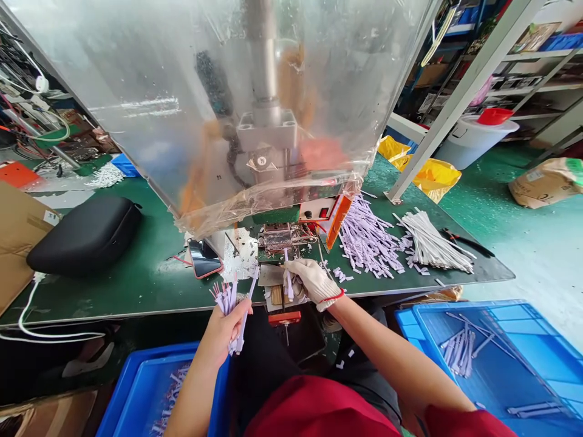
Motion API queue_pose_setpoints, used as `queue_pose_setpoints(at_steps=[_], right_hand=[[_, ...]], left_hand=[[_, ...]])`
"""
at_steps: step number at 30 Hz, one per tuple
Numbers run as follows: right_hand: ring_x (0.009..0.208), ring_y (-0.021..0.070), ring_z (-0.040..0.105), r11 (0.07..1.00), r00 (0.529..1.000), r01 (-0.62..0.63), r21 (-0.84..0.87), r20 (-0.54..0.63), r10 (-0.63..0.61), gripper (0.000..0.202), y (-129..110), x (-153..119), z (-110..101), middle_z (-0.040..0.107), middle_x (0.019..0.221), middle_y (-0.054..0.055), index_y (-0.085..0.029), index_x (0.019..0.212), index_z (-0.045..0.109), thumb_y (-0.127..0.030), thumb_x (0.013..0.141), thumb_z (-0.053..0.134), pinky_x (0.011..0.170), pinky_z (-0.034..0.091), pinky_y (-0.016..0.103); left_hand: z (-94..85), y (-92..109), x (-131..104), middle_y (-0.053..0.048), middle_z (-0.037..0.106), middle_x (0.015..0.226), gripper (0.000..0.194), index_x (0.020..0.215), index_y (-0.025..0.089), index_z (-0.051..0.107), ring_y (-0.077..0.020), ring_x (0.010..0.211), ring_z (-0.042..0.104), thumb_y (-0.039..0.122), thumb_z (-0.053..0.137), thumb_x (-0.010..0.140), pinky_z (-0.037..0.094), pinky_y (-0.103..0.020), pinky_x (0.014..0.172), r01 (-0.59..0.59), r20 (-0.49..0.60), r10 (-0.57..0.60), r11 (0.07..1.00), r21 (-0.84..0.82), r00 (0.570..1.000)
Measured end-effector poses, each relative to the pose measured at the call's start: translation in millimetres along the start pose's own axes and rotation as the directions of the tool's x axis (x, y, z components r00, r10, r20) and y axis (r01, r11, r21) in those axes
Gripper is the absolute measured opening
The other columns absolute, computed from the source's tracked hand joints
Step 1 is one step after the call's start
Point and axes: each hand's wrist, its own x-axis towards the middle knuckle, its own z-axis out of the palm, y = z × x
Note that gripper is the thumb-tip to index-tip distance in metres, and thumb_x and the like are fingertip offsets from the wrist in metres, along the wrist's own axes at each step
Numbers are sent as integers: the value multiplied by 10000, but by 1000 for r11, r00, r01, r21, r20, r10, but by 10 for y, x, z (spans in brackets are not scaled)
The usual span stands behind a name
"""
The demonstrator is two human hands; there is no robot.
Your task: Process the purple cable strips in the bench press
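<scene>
My bare left hand (226, 328) is closed round a bundle of pale purple strips (226, 297), some with thin pink ends, in front of the table's front edge. My right hand (312, 280), in a white knitted glove with a red cuff, pinches one pale purple strip (288, 284) that stands up toward the metal fixture (277, 238) of the press. The strip's upper end is at the fixture's front. Above hangs the press head (266, 130), seen through a cloudy clear plastic guard (150, 109).
Purple strips (368, 238) and white strips (432, 240) lie in piles at right, near black pliers (469, 243). A phone (204, 258) and black case (86, 235) lie left. Blue bins (505, 358) flank my legs. A slanted post (464, 91) rises at right.
</scene>
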Motion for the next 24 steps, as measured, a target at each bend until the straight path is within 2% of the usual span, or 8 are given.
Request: queue_pose_setpoints(at_steps=[4,8,11,13,18,21,23,24], right_hand=[[378,106,501,999,1000,19,-30,11,-19,410,-69,-37,-10,592,517,10,-183,672,550,-542,868,539,366,406,203],[483,98,537,947,987,131,-293,-56,-153,375,-295,-214,-120,629,664,-2,-186,797,564,-552,878,569,437,400,195],[657,106,579,819,947,320,-476,129,-296,313,-490,-383,-195,665,815,2,-188,916,641,-494,905,574,577,429,196],[688,108,570,758,920,390,-523,249,-301,254,-565,-488,-194,653,792,-8,-185,877,664,-418,916,570,613,419,195],[620,100,541,767,928,366,-527,270,-257,264,-585,-804,-188,621,694,-13,-177,767,640,-378,917,558,562,388,189],[576,109,547,816,952,305,-491,133,-275,291,-591,-989,-521,640,701,3,-180,801,634,-414,932,521,528,395,200],[575,131,573,804,944,181,-566,-129,-303,317,-596,-1028,-953,666,737,24,-184,909,655,-435,952,466,534,413,223],[593,145,596,751,893,46,-659,-310,-327,294,-589,-1008,-1205,680,753,30,-192,965,670,-411,943,475,563,425,236]], left_hand=[[31,98,35,41,489,497,469,654,146,617,-28,372,292,594,747,710,154,-170,362,-23,93,14,995,100,996],[46,234,92,4,566,521,410,665,148,637,-61,423,355,530,687,806,231,-202,409,-135,249,67,955,264,966],[85,346,150,9,552,499,394,653,151,634,-83,458,407,497,675,838,292,-219,461,-222,368,67,890,399,927],[140,409,185,15,528,481,408,617,157,605,-93,475,435,490,681,840,323,-227,493,-271,456,44,853,445,889],[160,472,163,60,409,449,385,659,181,605,-84,413,342,524,719,793,258,-223,424,-227,567,-37,893,388,823],[-46,474,137,38,449,485,356,666,178,637,-80,410,335,496,775,747,238,-215,397,-127,571,-86,938,323,817],[-171,477,165,43,439,454,348,662,183,620,-71,389,310,481,725,809,246,-207,395,-43,502,-69,977,208,862],[-194,477,192,44,456,459,314,707,187,624,-71,385,318,463,709,829,262,-202,397,-6,448,-54,991,132,892]])
